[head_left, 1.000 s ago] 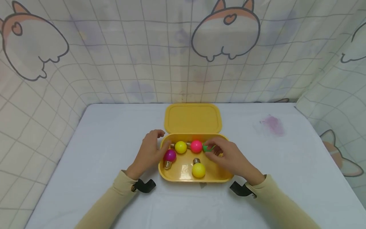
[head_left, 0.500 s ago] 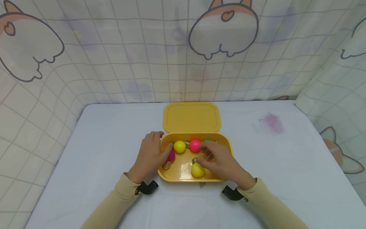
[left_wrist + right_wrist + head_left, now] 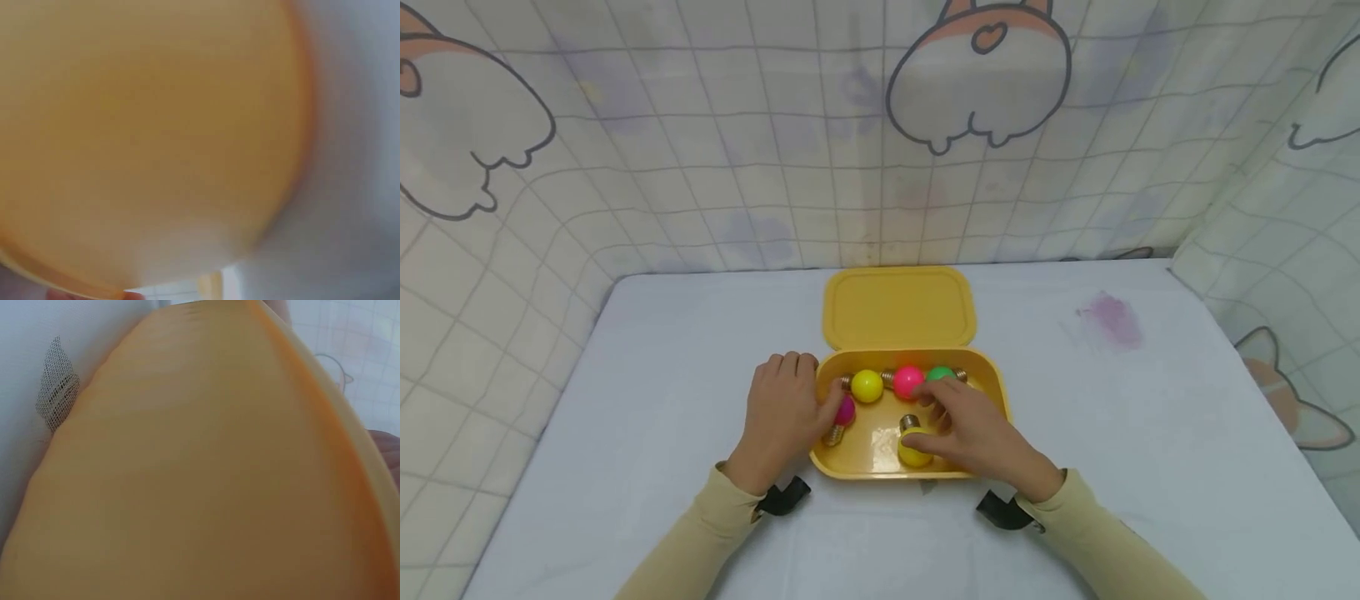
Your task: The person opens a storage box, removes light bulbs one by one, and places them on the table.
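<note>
A shallow yellow plastic box (image 3: 868, 460) with rounded corners holds several coloured light bulbs. My left hand (image 3: 782, 417) holds its left end, fingers outside the wall and thumb over the rim. Under that thumb a purple bulb (image 3: 846, 410) shows partly. Along the back wall lie a yellow bulb (image 3: 867, 386), a pink bulb (image 3: 909, 382) and a green bulb (image 3: 940, 374). My right hand (image 3: 981, 433) reaches over the front-right rim, thumb across the front yellow bulb (image 3: 912, 458) and fingers bent near the pink one. The front bulb's metal screw base (image 3: 910, 422) points backward.
Behind the box lies its flat yellow lid (image 3: 898, 308). A white cloth (image 3: 662, 375) covers the table, with a pinkish stain (image 3: 1111, 320) at the back right. A patterned curtain (image 3: 737, 150) encloses the back and sides. Black straps (image 3: 1003, 510) sit at both wrists.
My right hand has left the green bulb at the back and moved forward and left over the front yellow bulb. The left hand's fingers have come down onto the box's left end.
</note>
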Tool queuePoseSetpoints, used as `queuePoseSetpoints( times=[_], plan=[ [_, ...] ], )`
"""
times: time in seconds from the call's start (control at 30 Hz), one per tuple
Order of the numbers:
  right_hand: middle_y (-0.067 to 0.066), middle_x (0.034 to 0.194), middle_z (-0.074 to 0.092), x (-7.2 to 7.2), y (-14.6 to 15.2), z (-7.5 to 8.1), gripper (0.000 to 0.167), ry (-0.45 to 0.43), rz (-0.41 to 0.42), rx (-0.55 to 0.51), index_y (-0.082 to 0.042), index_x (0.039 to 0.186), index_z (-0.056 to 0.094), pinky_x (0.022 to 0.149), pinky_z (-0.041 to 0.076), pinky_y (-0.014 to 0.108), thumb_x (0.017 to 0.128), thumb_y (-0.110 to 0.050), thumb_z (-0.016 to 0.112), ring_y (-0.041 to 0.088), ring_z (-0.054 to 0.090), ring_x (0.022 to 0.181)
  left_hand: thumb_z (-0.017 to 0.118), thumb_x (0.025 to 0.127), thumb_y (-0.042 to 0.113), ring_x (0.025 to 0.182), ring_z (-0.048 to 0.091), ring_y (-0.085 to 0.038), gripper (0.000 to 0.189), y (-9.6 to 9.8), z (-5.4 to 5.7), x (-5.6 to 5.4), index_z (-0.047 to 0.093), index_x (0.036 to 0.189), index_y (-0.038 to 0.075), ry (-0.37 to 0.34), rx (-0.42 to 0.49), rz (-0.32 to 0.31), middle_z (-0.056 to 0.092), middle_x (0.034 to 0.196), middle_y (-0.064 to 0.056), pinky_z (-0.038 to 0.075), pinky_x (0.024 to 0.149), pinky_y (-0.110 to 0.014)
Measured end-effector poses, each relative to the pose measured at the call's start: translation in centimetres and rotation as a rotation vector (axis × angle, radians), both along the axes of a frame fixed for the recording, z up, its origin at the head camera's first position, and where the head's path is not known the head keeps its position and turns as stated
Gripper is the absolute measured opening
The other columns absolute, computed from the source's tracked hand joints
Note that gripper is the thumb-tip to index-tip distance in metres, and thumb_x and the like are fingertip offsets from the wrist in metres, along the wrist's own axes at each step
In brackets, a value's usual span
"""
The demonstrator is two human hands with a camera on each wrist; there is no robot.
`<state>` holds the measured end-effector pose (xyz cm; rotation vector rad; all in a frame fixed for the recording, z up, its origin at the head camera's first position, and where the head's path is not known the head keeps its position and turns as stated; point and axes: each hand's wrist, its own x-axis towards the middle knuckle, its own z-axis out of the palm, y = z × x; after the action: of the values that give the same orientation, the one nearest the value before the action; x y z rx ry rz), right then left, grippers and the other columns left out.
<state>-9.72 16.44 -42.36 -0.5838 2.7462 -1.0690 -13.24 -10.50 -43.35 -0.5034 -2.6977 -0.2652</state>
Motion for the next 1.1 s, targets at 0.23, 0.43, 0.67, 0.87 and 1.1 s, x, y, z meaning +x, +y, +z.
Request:
queuePoseSetpoints(
  times=[0.23, 0.43, 0.67, 0.87, 1.1],
  plan=[
    [0.001, 0.101, 0.066, -0.1, 0.0, -0.1, 0.052, 0.016, 0.010, 0.019, -0.010, 0.121, 0.066, 0.081, 0.055, 0.029, 0.084, -0.042, 0.083, 0.014, 0.062, 0.090, 0.072, 0.090, 0.045, 0.080, 0.060, -0.033, 0.048, -0.3, 0.8, 0.4, 0.069, 0.096, -0.003, -0.028, -0.041, -0.011, 0.070, 0.087, -0.018, 0.052, 0.072, -0.043],
    [0.000, 0.102, 0.067, -0.1, 0.0, -0.2, 0.054, 0.002, 0.013, 0.029, -0.010, 0.122, 0.066, 0.082, 0.055, 0.028, 0.084, -0.043, 0.084, 0.014, 0.063, 0.091, 0.068, 0.093, 0.039, 0.081, 0.054, -0.031, 0.042, -0.1, 0.7, 0.6, 0.064, 0.095, -0.002, -0.105, -0.082, -0.004, 0.063, 0.084, -0.015, 0.050, 0.076, -0.043],
    [0.001, 0.101, 0.066, -0.1, 0.0, -0.2, 0.052, -0.017, 0.045, 0.030, -0.009, 0.119, 0.065, 0.078, 0.053, 0.023, 0.083, -0.040, 0.085, 0.013, 0.063, 0.087, 0.063, 0.094, 0.027, 0.080, 0.047, -0.029, 0.027, -0.3, 0.3, 0.8, 0.056, 0.093, 0.001, -0.081, -0.107, -0.001, 0.052, 0.081, -0.011, 0.046, 0.076, -0.042],
    [0.002, 0.104, 0.067, -0.1, 0.0, -0.3, 0.051, -0.041, 0.074, 0.032, -0.008, 0.120, 0.065, 0.080, 0.056, 0.027, 0.083, -0.037, 0.085, 0.013, 0.064, 0.087, 0.062, 0.094, 0.024, 0.078, 0.045, -0.028, 0.024, -0.3, -0.1, 0.9, 0.054, 0.091, 0.001, -0.072, -0.115, -0.002, 0.051, 0.080, -0.011, 0.044, 0.075, -0.040],
    [0.000, 0.112, 0.067, -0.2, 0.0, -0.1, 0.055, -0.061, 0.113, 0.050, -0.011, 0.126, 0.065, 0.083, 0.055, 0.026, 0.082, -0.036, 0.086, 0.011, 0.062, 0.091, 0.060, 0.095, 0.022, 0.078, 0.045, -0.028, 0.022, -0.2, -0.2, 0.9, 0.054, 0.090, 0.002, -0.061, -0.117, -0.007, 0.051, 0.079, -0.011, 0.045, 0.075, -0.041]
  ],
)
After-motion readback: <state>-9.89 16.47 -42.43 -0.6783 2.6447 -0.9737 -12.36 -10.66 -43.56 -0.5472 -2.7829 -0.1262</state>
